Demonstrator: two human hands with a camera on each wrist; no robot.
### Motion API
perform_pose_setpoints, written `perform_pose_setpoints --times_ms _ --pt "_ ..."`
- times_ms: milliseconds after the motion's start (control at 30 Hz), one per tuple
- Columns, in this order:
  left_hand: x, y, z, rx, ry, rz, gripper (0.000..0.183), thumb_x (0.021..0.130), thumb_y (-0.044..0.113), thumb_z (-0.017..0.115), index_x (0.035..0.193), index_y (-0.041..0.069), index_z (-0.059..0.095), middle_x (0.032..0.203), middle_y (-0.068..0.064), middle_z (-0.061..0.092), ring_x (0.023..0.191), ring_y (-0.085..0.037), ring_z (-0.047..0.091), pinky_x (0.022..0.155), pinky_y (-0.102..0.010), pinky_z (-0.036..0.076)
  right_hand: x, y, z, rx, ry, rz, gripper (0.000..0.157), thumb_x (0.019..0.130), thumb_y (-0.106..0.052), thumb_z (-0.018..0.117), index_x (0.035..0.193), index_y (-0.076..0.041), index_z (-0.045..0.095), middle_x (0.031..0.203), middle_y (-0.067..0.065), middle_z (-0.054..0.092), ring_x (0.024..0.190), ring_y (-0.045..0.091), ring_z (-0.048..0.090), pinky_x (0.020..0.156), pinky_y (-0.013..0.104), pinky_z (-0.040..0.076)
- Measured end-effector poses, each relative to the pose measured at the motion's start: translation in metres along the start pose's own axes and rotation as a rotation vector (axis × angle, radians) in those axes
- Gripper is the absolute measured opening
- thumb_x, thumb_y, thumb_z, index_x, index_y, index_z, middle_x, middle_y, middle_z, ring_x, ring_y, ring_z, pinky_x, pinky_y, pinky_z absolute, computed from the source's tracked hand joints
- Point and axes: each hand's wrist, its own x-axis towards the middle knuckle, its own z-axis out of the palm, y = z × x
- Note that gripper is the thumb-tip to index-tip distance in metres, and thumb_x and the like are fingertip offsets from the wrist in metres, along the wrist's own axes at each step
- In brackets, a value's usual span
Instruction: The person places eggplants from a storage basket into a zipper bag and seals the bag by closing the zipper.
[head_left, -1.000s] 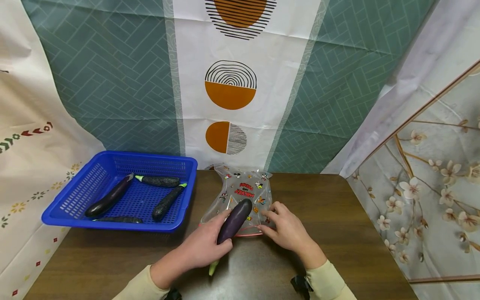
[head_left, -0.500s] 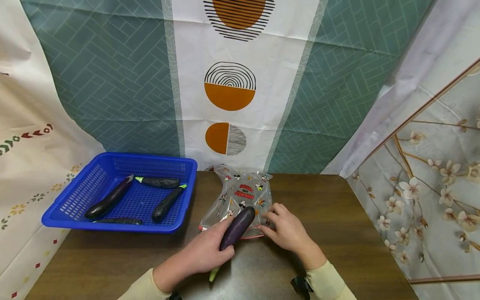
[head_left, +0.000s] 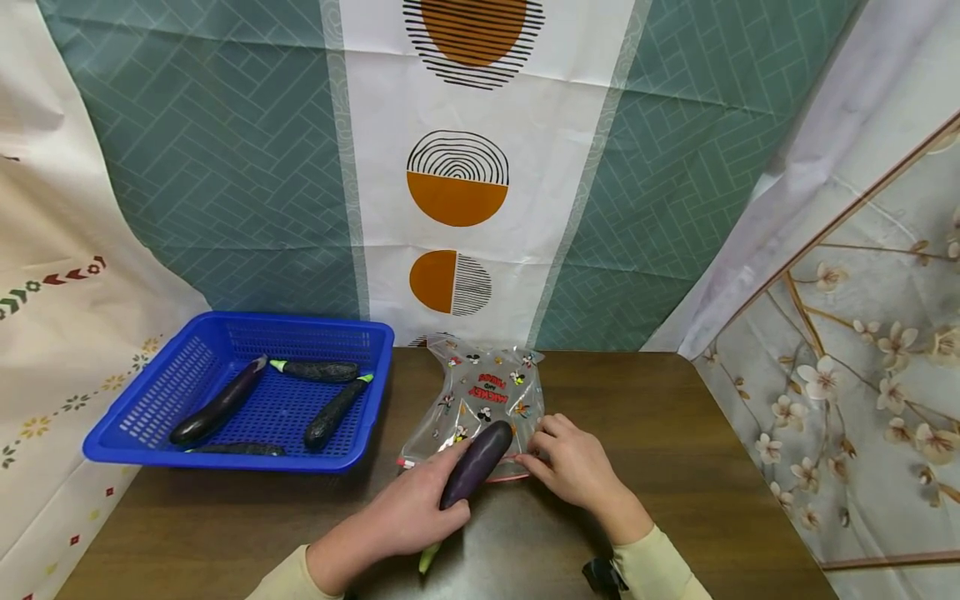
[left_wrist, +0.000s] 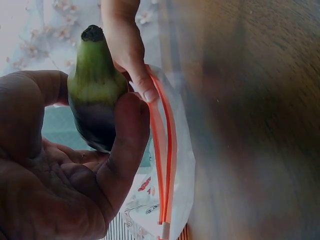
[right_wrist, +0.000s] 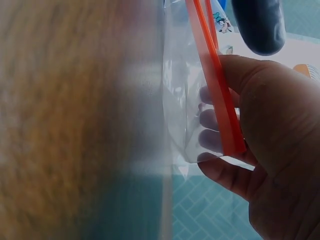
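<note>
My left hand (head_left: 423, 504) grips a dark purple eggplant (head_left: 480, 462), its rounded end tilted up and away over the bag's near edge. The green stem end (left_wrist: 95, 62) points back toward me. Beneath it a clear zip bag (head_left: 487, 379) with cartoon prints lies on the table, mouth facing me. Two red zip strips (left_wrist: 165, 150) stand slightly apart at the mouth in the left wrist view. My right hand (head_left: 573, 462) pinches the bag's right corner, thumb on the red strip and the other fingers behind the plastic, as the right wrist view shows.
On the left stands a blue plastic basket (head_left: 236, 464) holding a long eggplant (head_left: 217, 404) and several dark speckled vegetables (head_left: 337, 412), some with bright green stems. The brown wooden table (head_left: 622, 383) ends at a patterned cloth backdrop (head_left: 645, 283).
My left hand has drawn the eggplant slightly down and toward me, uncovering more of the bag. The right hand stays at the bag's corner. The head view has tilted up a little.
</note>
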Motion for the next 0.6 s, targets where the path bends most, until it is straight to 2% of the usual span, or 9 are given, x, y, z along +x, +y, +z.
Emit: perform_pose_setpoints --times_ms 200,367,600 --pt "-0.0006 -0.0001 -0.0008 0.005 -0.008 -0.015 0.082 0.087 0.021 0.072 0.165 0.009 0.049 0.142 -0.008 0.069 0.104 -0.016 0.064 0.087 -0.040 0.057 0.0002 0.0000 0.0024 -0.022 0.023 -0.047 0.023 0.091 -0.038 0.093 0.082 -0.024 0.077 0.087 -0.011 0.060 0.080 0.013 0.059 0.058 0.031 0.050" --pt "-0.0005 -0.0013 0.0002 -0.004 -0.014 0.001 0.082 0.087 0.021 0.072 0.165 0.010 0.048 0.140 -0.007 0.069 0.102 -0.015 0.064 0.086 -0.039 0.056 0.0001 -0.0002 0.0024 -0.016 0.029 -0.053 0.022 0.091 -0.035 0.093 0.082 -0.024 0.077 0.087 -0.010 0.060 0.079 0.013 0.058 0.056 0.031 0.048" --pt "-0.0004 -0.0020 0.0004 0.007 -0.026 0.003 0.083 0.088 0.022 0.072 0.166 0.006 0.047 0.140 -0.010 0.070 0.107 -0.017 0.065 0.090 -0.041 0.058 0.0017 -0.0011 0.0019 -0.032 0.054 -0.071 0.020 0.093 -0.034 0.092 0.084 -0.022 0.079 0.088 -0.009 0.064 0.081 0.015 0.063 0.058 0.034 0.054"
